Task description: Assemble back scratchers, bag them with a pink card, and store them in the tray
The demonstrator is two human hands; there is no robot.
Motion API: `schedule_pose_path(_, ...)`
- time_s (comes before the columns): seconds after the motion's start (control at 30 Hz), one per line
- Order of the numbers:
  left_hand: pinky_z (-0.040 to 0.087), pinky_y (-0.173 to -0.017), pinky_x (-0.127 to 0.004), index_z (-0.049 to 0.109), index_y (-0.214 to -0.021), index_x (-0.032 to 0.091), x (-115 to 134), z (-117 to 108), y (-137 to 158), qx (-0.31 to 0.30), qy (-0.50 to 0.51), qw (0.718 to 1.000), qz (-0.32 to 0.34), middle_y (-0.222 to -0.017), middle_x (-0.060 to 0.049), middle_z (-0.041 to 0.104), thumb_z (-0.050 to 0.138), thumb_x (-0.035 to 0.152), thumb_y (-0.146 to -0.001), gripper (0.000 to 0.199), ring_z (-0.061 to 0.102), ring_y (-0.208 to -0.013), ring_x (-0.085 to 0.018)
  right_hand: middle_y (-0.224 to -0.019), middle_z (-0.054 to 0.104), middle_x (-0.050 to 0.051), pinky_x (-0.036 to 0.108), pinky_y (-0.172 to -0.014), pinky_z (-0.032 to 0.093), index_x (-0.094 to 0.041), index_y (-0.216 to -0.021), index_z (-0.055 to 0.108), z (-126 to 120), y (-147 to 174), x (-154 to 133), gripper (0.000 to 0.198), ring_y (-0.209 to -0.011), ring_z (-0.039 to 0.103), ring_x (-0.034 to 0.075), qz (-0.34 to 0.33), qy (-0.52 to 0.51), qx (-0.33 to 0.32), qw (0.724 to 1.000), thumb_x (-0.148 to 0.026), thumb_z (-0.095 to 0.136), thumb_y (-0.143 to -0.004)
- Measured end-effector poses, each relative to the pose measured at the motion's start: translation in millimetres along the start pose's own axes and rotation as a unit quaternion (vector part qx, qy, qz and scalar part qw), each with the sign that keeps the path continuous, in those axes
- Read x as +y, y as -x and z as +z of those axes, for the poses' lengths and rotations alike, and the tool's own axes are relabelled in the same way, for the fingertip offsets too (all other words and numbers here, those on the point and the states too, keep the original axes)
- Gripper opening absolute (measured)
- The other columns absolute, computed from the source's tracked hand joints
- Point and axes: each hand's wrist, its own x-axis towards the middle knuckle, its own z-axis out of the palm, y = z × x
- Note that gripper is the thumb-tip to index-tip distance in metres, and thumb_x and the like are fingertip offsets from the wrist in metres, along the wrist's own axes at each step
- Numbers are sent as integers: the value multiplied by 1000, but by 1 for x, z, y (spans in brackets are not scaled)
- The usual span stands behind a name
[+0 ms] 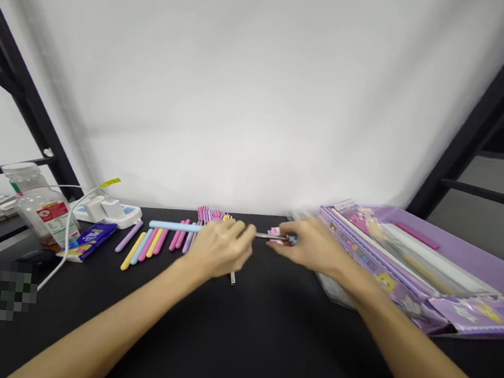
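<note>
A light blue stick with a thin metal shaft (173, 226) lies level across the air above the black table. My left hand (222, 245) is closed around its middle, blurred a little by motion. At its right end my right hand (304, 244) pinches the metal shaft, where a small blue tip shows between the fingers. A small pink piece (274, 233) is partly hidden behind the right fingers. Below my left hand, the end of a metal rod (232, 278) rests on the table. Behind that hand lies a bunch of pink, purple and yellow pieces (210, 213).
Several coloured sticks (152, 243) lie in a row to the left. Beyond them are a blue packet (90, 242), a white power strip (129, 216), a clear plastic jar (45, 210) and a white cable (68, 231). On the right stands an open purple box (473, 252) with plastic-wrapped items.
</note>
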Motion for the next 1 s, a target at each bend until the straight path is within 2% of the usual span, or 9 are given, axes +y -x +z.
schedule_pose_path(0.1, 40, -57, -30, 60, -107, 13, -1, -4, -3, -24, 19, 999, 36, -71, -1, 59, 51, 16, -87, 22, 57, -64, -16, -52, 56, -1, 26, -53, 25, -20, -62, 58, 4, -2, -5, 28, -49, 44, 12, -7, -1, -2, 1000, -42, 61, -79)
schedule_pose_path(0.23, 38, -56, -31, 62, -86, 16, -48, -17, 11, -64, -23, 997, -30, -64, -2, 58, 53, 27, -89, 15, 54, -56, -17, -55, 58, -1, 26, -54, 26, -20, -60, 57, -9, 3, 29, 26, -53, 49, 14, 37, 30, 0, 999, -40, 61, -77)
schedule_pose_path(0.3, 37, -55, -29, 61, -90, 17, -59, -20, 16, -108, 41, 993, -28, -69, -2, 61, 49, 35, -93, 23, 56, -57, -16, -55, 57, -1, 26, -55, 26, -20, -60, 57, -13, 5, 39, 26, -55, 50, 15, 51, 52, -2, 997, -40, 60, -77)
schedule_pose_path(0.43, 35, -54, -26, 56, -91, 17, -32, -9, 12, -142, 152, 978, 31, -68, 0, 60, 33, 34, -102, 31, 57, -60, -14, -56, 58, 0, 27, -54, 26, -21, -63, 60, -5, 4, 17, 19, -54, 50, 15, 17, 44, -35, 998, -36, 61, -76)
schedule_pose_path(0.57, 30, -51, -28, 55, -92, 17, 2, 5, 0, -89, 107, 987, 75, -67, 1, 58, 35, 32, -103, 27, 53, -56, -13, -59, 61, 0, 27, -54, 29, -20, -66, 63, 5, 0, -13, 18, -56, 52, 15, -35, -24, -84, 996, -35, 64, -76)
schedule_pose_path(0.67, 33, -54, -27, 55, -104, 18, 4, 6, 0, -51, 69, 994, 74, -70, 2, 59, 39, 28, -101, 19, 55, -60, -13, -76, 69, 2, 26, -60, 40, -20, -83, 69, -2, -2, -7, 26, -69, 61, 17, -25, -179, -114, 977, -44, 69, -74)
schedule_pose_path(0.77, 35, -55, -26, 55, -104, 18, -3, 5, 6, -45, 65, 996, 32, -75, 1, 63, 42, 27, -101, 16, 58, -62, -12, -99, 72, 7, 27, -73, 48, -20, -106, 68, -16, 0, 15, 38, -87, 66, 19, 44, -293, -34, 954, -50, 57, -85)
schedule_pose_path(0.87, 34, -52, -25, 55, -106, 19, -6, 9, 14, -53, 82, 995, -21, -80, 0, 66, 42, 30, -101, 18, 60, -64, -11, -97, 73, 8, 32, -76, 48, -20, -101, 70, -24, 7, 43, 32, -88, 68, 23, 185, -134, 86, 970, -42, 52, -87)
schedule_pose_path(1.0, 32, -51, -26, 54, -108, 20, -3, 12, 18, -75, 91, 992, -31, -77, 2, 64, 42, 31, -101, 18, 59, -62, -11, -64, 70, 9, 33, -62, 46, -17, -78, 73, -12, 20, 79, 16, -67, 67, 27, 263, 75, 16, 962, -27, 67, -67)
